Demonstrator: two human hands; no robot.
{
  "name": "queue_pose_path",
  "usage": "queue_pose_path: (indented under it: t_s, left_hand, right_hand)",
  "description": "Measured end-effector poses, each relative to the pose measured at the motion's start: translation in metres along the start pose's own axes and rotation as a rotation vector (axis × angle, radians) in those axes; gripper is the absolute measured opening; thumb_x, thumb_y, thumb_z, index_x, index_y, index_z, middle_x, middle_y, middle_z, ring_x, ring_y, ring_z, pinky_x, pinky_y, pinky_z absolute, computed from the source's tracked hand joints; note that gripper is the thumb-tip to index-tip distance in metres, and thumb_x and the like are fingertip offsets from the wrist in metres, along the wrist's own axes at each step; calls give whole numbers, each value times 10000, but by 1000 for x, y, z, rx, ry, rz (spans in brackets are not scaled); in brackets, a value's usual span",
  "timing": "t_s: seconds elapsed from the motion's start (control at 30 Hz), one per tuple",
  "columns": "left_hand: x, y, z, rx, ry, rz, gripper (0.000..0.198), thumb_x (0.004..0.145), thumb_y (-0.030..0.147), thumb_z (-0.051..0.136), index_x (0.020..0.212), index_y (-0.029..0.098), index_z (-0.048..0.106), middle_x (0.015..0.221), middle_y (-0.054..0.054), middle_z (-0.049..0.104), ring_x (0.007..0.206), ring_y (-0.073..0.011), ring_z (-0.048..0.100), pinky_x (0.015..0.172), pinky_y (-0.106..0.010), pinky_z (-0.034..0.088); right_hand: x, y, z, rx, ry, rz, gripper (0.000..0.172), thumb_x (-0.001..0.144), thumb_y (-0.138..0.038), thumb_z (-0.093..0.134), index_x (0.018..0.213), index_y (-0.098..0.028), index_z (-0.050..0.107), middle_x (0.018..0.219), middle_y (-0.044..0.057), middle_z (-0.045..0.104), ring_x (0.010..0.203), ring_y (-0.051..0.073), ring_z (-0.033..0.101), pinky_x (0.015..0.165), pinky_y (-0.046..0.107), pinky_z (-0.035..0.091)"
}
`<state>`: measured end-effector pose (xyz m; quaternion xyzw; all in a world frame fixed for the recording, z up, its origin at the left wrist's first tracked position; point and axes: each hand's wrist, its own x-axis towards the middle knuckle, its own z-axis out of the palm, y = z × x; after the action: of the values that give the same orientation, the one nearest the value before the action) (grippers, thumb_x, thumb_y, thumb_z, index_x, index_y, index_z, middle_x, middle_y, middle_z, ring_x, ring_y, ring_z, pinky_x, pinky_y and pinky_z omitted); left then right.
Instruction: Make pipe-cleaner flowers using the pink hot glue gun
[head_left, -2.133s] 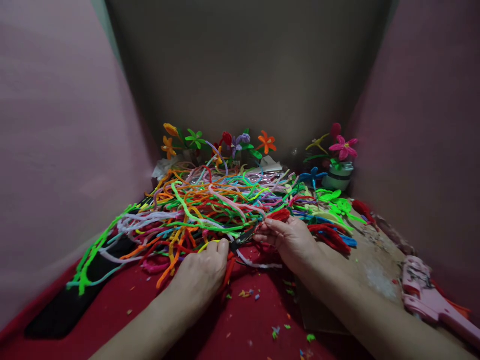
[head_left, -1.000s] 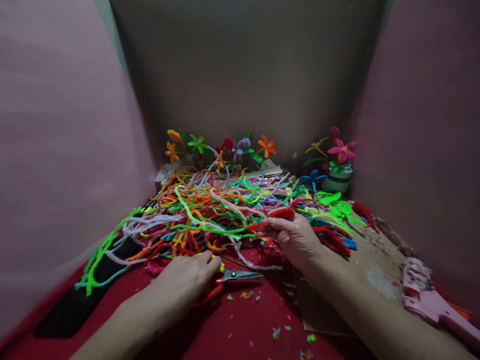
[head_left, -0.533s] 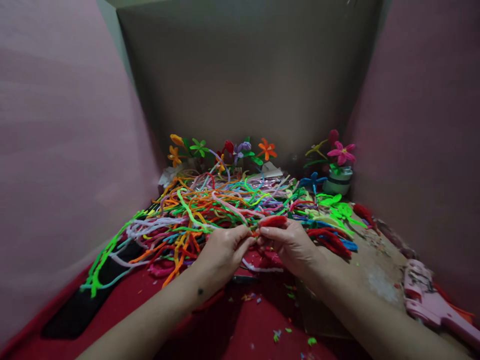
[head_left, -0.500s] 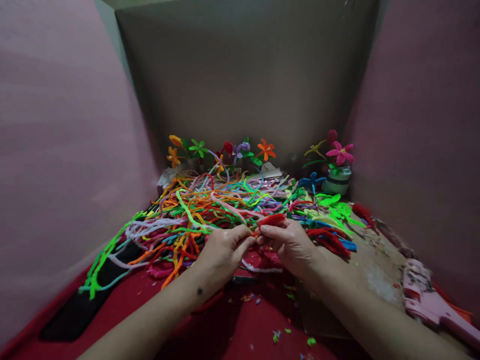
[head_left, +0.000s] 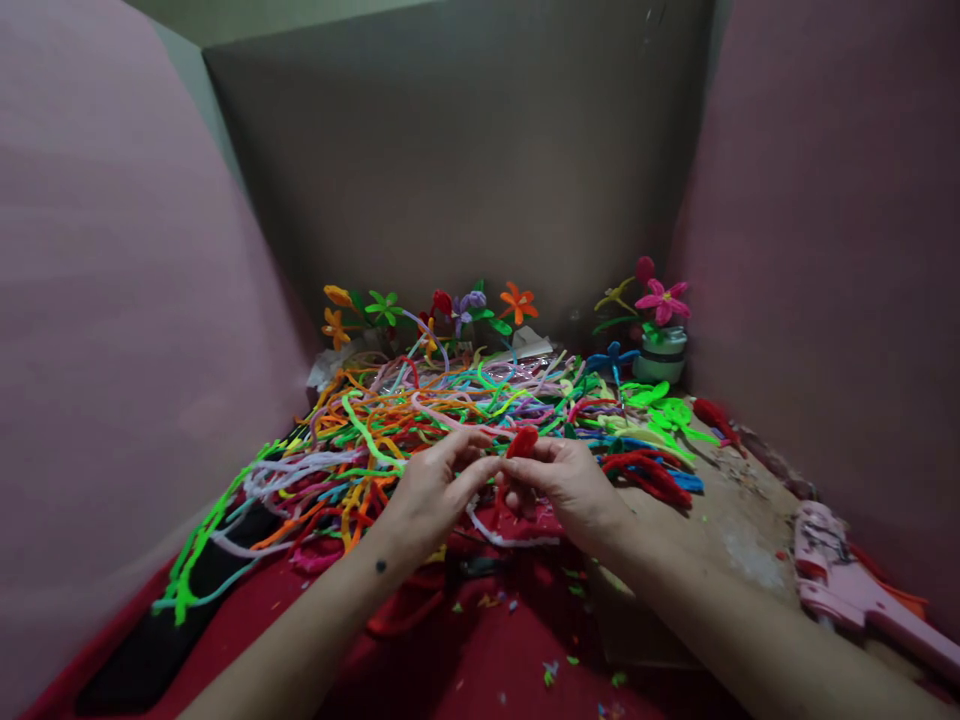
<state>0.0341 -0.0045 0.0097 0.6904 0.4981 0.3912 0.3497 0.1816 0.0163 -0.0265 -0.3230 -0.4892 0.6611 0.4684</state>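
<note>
A folded red pipe cleaner piece (head_left: 523,442) stands up between my two hands, over the front of a big heap of pipe cleaners (head_left: 450,405). My right hand (head_left: 574,485) pinches it between thumb and fingers. From the other side my left hand (head_left: 431,490) meets it, its thumb tip at the red piece and its fingers curled. The lower end of the piece is partly hidden by my fingers. Just right of my right hand lies a bundle of red pipe cleaner loops (head_left: 649,478).
Pipe cleaner flowers stand along the back, among them a pink flower (head_left: 663,300) in a small pot (head_left: 660,358). Bright green pieces (head_left: 667,410) lie right of the heap. A pink glue gun (head_left: 844,585) is at right, a black flat object (head_left: 142,650) at left. Scraps dot the red cloth (head_left: 480,670).
The red piece has turned from lying sideways to more upright in my fingers. My left index finger has lifted away from the thumb. The whole view has shifted slightly.
</note>
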Motion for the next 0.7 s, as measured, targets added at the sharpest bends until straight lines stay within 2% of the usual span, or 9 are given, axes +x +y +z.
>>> queue_pose_path:
  t_s: [0.07,0.1,0.23,0.33,0.47,0.6,0.7]
  left_hand:
    - [6,5,0,-155,-48,-69,212,744,280,589,902,143,626,816,-31,642,737,-143,569,666,-238,434]
    - [8,6,1,-227,-59,-110,208,725,265,611,885,135,636,793,-29,640,704,-137,566,642,-234,433]
    - [11,0,8,-438,-12,-211,138,697,257,649,710,119,643,623,15,589,523,-74,491,529,-197,389]
    - [10,-7,8,-565,3,-224,158,699,272,662,774,134,654,627,25,589,525,-63,493,536,-188,389]
    - [9,-13,5,-620,-91,-252,262,703,296,665,918,147,655,694,-5,617,588,-93,542,557,-204,405]
    - [10,-14,1,-638,-233,-300,245,700,322,667,805,101,653,629,-16,578,521,-84,510,513,-207,385]
    - [9,-14,-1,-610,-248,-312,223,690,306,677,742,94,631,609,-9,558,492,-62,481,480,-185,357]
  right_hand:
    - [0,2,1,-32,-43,25,176,635,-278,690,614,-115,630,486,-7,583,375,77,458,389,207,315]
    - [-1,4,1,-39,-59,30,164,635,-261,690,605,-112,630,475,-15,567,370,67,442,391,204,301]
    - [-2,9,3,48,-116,51,147,657,-235,675,597,-110,624,450,-38,515,371,49,404,398,195,267]
    - [-4,10,3,126,-128,104,159,648,-257,686,611,-113,630,441,-49,494,365,47,387,395,193,265]
    - [-5,9,2,139,-160,157,124,642,-236,683,661,-115,660,466,-38,530,377,53,392,413,202,283]
    - [-6,7,1,160,-233,212,137,613,-231,707,683,-118,671,524,-16,582,400,59,424,441,209,316]
    - [-6,6,1,130,-250,223,144,611,-237,710,683,-120,668,484,-34,548,380,52,397,418,201,295]
